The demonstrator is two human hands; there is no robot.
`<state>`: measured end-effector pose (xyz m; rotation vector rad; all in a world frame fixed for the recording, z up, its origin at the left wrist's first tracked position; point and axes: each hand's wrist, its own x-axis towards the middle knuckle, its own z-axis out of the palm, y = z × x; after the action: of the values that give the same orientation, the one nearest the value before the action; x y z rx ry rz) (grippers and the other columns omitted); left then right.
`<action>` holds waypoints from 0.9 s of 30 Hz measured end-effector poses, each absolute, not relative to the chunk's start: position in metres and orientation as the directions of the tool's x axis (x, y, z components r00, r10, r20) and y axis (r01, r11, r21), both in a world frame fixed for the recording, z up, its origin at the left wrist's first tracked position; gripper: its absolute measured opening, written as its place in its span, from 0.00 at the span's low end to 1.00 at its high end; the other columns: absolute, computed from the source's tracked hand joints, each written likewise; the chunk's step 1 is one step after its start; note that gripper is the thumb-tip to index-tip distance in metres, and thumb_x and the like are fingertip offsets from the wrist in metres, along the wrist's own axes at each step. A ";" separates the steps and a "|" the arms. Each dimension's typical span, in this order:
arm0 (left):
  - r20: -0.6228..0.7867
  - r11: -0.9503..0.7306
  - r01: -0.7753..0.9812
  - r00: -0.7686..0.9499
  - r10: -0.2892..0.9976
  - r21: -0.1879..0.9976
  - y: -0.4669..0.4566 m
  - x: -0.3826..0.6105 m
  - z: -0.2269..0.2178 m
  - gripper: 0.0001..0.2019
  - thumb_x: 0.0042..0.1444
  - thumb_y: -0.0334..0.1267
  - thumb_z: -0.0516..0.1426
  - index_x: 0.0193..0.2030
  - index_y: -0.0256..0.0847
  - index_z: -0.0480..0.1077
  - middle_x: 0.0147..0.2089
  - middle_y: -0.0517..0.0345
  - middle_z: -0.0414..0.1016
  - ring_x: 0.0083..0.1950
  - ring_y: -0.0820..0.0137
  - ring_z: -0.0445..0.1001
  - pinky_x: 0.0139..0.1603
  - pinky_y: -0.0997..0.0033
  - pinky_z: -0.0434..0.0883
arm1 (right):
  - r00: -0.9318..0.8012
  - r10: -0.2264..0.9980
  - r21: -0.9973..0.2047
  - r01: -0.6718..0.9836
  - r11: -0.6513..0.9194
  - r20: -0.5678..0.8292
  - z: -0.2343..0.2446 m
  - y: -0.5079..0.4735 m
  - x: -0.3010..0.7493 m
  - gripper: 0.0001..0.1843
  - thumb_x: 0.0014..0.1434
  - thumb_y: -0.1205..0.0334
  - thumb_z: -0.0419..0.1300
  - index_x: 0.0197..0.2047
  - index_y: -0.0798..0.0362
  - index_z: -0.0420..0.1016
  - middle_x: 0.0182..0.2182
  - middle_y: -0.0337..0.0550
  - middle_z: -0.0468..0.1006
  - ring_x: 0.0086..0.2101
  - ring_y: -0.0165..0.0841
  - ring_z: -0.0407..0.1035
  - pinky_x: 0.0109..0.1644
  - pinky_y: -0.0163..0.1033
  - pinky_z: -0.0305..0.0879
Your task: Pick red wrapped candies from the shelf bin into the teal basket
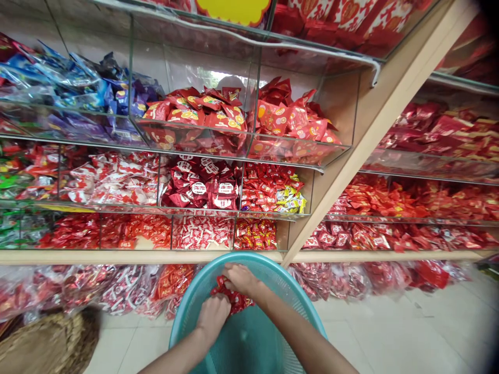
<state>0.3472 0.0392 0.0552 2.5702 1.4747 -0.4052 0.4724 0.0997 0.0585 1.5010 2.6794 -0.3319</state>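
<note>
A teal plastic basket (273,270) sits low in front of me, below the shelves. Inside it lies a small heap of red wrapped sweets (234,300). My left hand (212,314) reaches into the basket with its fingers curled round some of those sweets. My right hand (242,279) is just beyond it, fingers closed on the top of the same heap. Both forearms come up from the bottom edge of the picture.
Glass-fronted shelf bins (249,150) full of red, blue and green wrapped sweets fill the wall ahead. A slanted wooden post (374,130) divides two shelf sections. Plastic bags of sweets (117,291) lie on the tiled floor under the shelves. A woven basket (50,343) stands at lower left.
</note>
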 end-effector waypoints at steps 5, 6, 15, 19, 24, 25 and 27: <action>-0.369 -0.511 0.859 0.471 0.802 -0.014 0.027 0.336 0.062 0.23 0.52 0.15 0.43 0.41 0.35 0.74 0.39 0.46 0.78 0.42 0.61 0.77 0.39 0.62 0.74 | -0.591 0.785 -0.092 0.806 0.585 -0.186 0.050 0.102 0.455 0.10 0.60 0.65 0.54 0.45 0.52 0.72 0.47 0.45 0.73 0.43 0.36 0.70 0.47 0.39 0.66; -0.379 -0.511 0.860 0.469 0.798 -0.011 0.026 0.335 0.063 0.23 0.52 0.15 0.42 0.42 0.35 0.74 0.39 0.46 0.78 0.42 0.60 0.77 0.39 0.61 0.74 | -0.596 0.780 -0.080 0.802 0.593 -0.190 0.049 0.102 0.454 0.11 0.60 0.65 0.54 0.45 0.52 0.72 0.47 0.45 0.72 0.42 0.35 0.70 0.47 0.39 0.66; -0.450 -0.471 0.882 0.431 0.782 0.025 0.025 0.340 0.064 0.23 0.52 0.17 0.43 0.47 0.34 0.73 0.44 0.42 0.77 0.44 0.59 0.77 0.41 0.60 0.74 | -0.565 0.819 -0.118 0.824 0.554 -0.098 0.060 0.089 0.473 0.12 0.59 0.59 0.57 0.46 0.50 0.72 0.48 0.45 0.68 0.48 0.39 0.65 0.49 0.41 0.65; -0.474 -0.457 0.889 0.419 0.775 0.040 0.025 0.334 0.065 0.22 0.53 0.20 0.43 0.47 0.34 0.73 0.45 0.42 0.77 0.46 0.57 0.76 0.44 0.57 0.73 | -0.582 0.803 -0.104 0.813 0.573 -0.128 0.057 0.081 0.469 0.15 0.57 0.59 0.60 0.47 0.54 0.69 0.45 0.46 0.71 0.46 0.39 0.67 0.48 0.41 0.66; -0.498 -0.436 0.897 0.414 0.762 0.077 0.025 0.332 0.070 0.19 0.54 0.25 0.48 0.52 0.32 0.70 0.49 0.41 0.75 0.49 0.55 0.75 0.48 0.55 0.71 | -0.536 0.833 -0.092 0.844 0.528 -0.138 0.061 0.077 0.468 0.18 0.55 0.59 0.61 0.49 0.52 0.67 0.46 0.45 0.71 0.45 0.38 0.69 0.46 0.40 0.67; -0.500 -0.433 0.897 0.417 0.759 0.089 0.025 0.333 0.070 0.20 0.54 0.27 0.49 0.53 0.32 0.68 0.50 0.40 0.74 0.50 0.55 0.74 0.49 0.55 0.71 | -0.538 0.834 -0.101 0.843 0.529 -0.125 0.068 0.076 0.471 0.18 0.56 0.59 0.61 0.50 0.51 0.67 0.46 0.45 0.71 0.45 0.38 0.69 0.46 0.39 0.67; -0.507 -0.432 0.894 0.427 0.749 0.117 0.025 0.335 0.069 0.19 0.55 0.30 0.50 0.54 0.32 0.68 0.52 0.40 0.73 0.52 0.54 0.73 0.52 0.54 0.69 | -0.549 0.833 -0.135 0.832 0.537 -0.068 0.092 0.076 0.481 0.18 0.58 0.59 0.59 0.52 0.50 0.66 0.47 0.45 0.71 0.44 0.37 0.70 0.45 0.38 0.66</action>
<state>0.3351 0.0252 0.0686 2.3174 1.4033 -0.5448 0.4814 0.0759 0.0920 1.4942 2.7584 -0.2377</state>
